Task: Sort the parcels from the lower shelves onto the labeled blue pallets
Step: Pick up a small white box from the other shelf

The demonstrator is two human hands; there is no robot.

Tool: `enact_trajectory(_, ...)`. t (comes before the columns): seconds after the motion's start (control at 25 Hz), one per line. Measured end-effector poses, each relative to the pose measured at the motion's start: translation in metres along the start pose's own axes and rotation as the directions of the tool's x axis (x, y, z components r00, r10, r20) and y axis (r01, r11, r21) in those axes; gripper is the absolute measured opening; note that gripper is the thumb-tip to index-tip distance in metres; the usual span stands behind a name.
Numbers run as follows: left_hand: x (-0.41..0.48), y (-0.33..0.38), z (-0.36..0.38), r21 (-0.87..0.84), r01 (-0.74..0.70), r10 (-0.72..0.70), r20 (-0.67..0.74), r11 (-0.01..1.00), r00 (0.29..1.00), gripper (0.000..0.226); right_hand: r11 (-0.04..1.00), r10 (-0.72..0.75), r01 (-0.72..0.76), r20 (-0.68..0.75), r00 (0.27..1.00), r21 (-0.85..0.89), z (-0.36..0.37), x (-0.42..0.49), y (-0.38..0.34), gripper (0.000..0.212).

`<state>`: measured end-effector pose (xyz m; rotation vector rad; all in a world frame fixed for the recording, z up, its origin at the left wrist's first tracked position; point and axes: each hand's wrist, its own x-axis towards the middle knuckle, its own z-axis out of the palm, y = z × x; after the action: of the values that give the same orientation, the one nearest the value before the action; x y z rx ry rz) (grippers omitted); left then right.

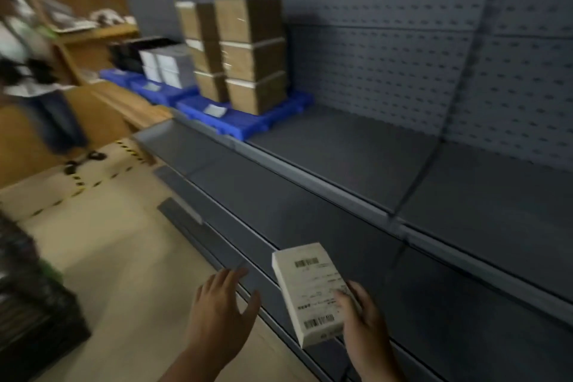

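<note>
Our right hand (362, 322) grips a flat white cardboard parcel (313, 291) with printed barcode labels, held over the lower grey metal shelves (310, 214). Our left hand (221, 307) hovers beside it, fingers spread. Farther along, brown cardboard boxes (251, 53) are stacked on a ribbed blue plastic pallet (248, 124).

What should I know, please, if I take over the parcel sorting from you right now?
Left hand: open, holding nothing.
Right hand: grips a white labelled parcel.
Done: brown boxes, grey boxes and black boxes already stacked on the blue pallets.
Left: set this parcel on its matching pallet; pallet labels are too blurred to read.
</note>
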<state>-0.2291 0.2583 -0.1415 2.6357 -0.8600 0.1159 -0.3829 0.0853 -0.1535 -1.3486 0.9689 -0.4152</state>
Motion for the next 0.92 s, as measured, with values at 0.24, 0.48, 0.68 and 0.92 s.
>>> enact_trajectory(0.24, 0.052, -0.115, -0.088, -0.037, 0.202, -0.205, -0.180, 0.979, 0.962, 0.046, 0.996, -0.056, 0.068, 0.167, 0.984, -0.066, 0.176, 0.002, -0.066, 0.026)
enact_trajectory(0.48, 0.153, -0.232, -0.148, -0.107, 0.206, -0.228, -0.281, 0.973, 0.932, 0.038, 0.982, -0.178, 0.184, 0.129, 0.975, -0.032, 0.325, 0.036, -0.155, 0.009)
enact_trajectory(0.68, 0.243, -0.303, -0.182, -0.140, 0.139, -0.179, -0.330, 0.980, 0.927, 0.054, 0.974, -0.225, 0.227, 0.057, 0.973, -0.024, 0.420, 0.076, -0.212, 0.018)
enact_trajectory(0.92, 0.356, -0.345, -0.199, -0.122, 0.037, -0.078, -0.353, 0.992, 0.932, 0.038, 0.947, -0.321, 0.321, -0.070, 0.944, -0.016, 0.493, 0.143, -0.278, 0.019)
